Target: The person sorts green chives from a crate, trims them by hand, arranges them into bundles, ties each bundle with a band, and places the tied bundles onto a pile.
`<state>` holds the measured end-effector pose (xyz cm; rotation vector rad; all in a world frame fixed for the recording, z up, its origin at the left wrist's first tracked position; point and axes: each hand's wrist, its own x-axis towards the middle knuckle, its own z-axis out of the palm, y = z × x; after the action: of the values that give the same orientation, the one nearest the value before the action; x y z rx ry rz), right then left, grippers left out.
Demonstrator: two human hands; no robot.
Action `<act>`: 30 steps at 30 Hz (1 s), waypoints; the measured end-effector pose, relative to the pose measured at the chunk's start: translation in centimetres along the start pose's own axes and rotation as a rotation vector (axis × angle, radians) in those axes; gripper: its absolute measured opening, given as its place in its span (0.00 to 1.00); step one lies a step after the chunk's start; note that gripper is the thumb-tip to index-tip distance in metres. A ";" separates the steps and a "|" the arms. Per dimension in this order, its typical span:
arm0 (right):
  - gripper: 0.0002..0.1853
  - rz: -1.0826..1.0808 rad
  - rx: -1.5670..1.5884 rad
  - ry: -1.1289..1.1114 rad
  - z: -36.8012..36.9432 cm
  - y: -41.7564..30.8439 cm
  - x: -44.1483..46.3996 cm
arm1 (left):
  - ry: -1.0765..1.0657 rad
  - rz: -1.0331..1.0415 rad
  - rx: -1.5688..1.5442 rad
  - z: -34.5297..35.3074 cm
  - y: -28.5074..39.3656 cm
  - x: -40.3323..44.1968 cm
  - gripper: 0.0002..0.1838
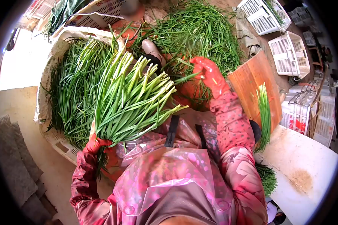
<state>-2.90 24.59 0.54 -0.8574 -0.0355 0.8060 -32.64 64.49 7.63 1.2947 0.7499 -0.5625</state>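
My left hand (97, 143), in a red glove, is closed round the leafy lower part of a large bunch of green stalks (129, 99), whose pale cut ends fan out up and to the right. Right of the bunch, my right hand (208, 73), in a wet red glove, has its fingers pinched on a thin green stalk (187, 77) that points toward the bunch. A large white basket (45, 88) full of loose green stalks (77, 82) stands just left of the bunch.
Loose greens (202, 33) are heaped on the floor ahead, beside a boot (153, 50). At right a wooden board (248, 80) leans, with a small bundle (264, 116) against it. White crates (289, 54) stand beyond. A pale tabletop (300, 161) lies at lower right.
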 end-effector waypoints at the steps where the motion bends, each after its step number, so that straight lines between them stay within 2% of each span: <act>1: 0.19 -0.052 -0.203 0.045 1.2 -0.9 -1.6 | -0.001 0.084 -0.033 0.0 -0.3 0.1 0.56; 2: 0.21 -0.103 -0.407 0.090 2.9 -1.6 -3.4 | 0.002 0.084 -0.035 -0.1 -0.5 0.2 0.56; 4: 0.14 0.146 -0.372 0.078 9.9 -0.9 -5.6 | -0.009 0.125 0.001 -0.1 -0.7 0.3 0.56; 5: 0.17 0.103 -0.348 0.074 11.7 1.0 -5.9 | -0.014 0.146 0.019 -0.2 -0.8 0.3 0.56; 6: 0.21 0.271 -0.344 0.012 13.4 1.9 -5.7 | -0.018 0.170 0.040 -0.2 -0.7 0.3 0.56; 8: 0.14 0.338 -0.445 0.009 14.4 5.1 -5.0 | -0.022 0.198 0.070 -0.4 -0.4 0.0 0.56; 10: 0.12 0.394 -0.480 -0.009 14.5 5.5 -5.3 | -0.003 -0.043 0.020 -0.6 0.0 -0.6 0.54; 11: 0.11 0.337 -0.363 0.013 14.1 5.1 -6.1 | 0.006 -0.124 0.001 -0.6 0.1 -0.9 0.54; 12: 0.12 0.277 -0.247 0.036 13.4 4.4 -7.0 | -0.003 -0.110 0.097 -0.6 0.3 -1.0 0.34; 13: 0.16 0.248 -0.141 0.091 11.9 2.6 -7.7 | -0.009 -0.102 0.142 -0.8 0.3 -0.9 0.25; 14: 0.17 0.071 -0.237 0.164 10.0 1.1 -9.0 | -0.016 -0.094 0.187 -1.0 0.2 -0.7 0.17; 15: 0.18 -0.040 -0.161 0.217 8.3 0.0 -9.7 | -0.018 -0.127 0.177 -1.4 -0.2 -0.6 0.20; 16: 0.18 -0.063 -0.223 0.358 8.5 -1.5 -10.2 | -0.020 -0.160 0.166 -1.7 -0.3 -0.4 0.23; 17: 0.17 -0.084 -0.479 0.362 8.5 -2.1 -10.4 | -0.021 -0.151 0.155 -1.7 -0.5 -0.2 0.25; 19: 0.13 0.132 -0.541 0.317 12.0 -1.9 -9.6 | -0.021 -0.086 0.107 -1.1 -0.8 -0.1 0.29; 21: 0.14 0.241 -0.524 0.230 12.6 1.4 -7.7 | -0.027 -0.020 0.083 -0.6 -0.7 0.2 0.33; 23: 0.16 0.246 -0.705 0.300 13.8 4.0 -5.2 | -0.032 0.021 0.071 -0.6 -0.9 0.3 0.37; 25: 0.15 0.445 -0.746 0.150 14.1 4.8 -3.2 | -0.037 0.024 0.059 -1.0 -1.0 0.3 0.41; 28: 0.14 0.401 -0.613 0.215 12.2 6.2 -3.7 | -0.047 0.003 0.035 -1.9 -1.4 0.4 0.48; 30: 0.12 0.392 -0.703 0.269 11.3 6.1 -4.7 | -0.010 0.010 0.003 -0.6 -0.1 -0.3 0.55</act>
<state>-13.77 31.37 5.22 -1.6685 0.0955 1.0560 -33.04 65.01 7.76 1.2968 0.7343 -0.5618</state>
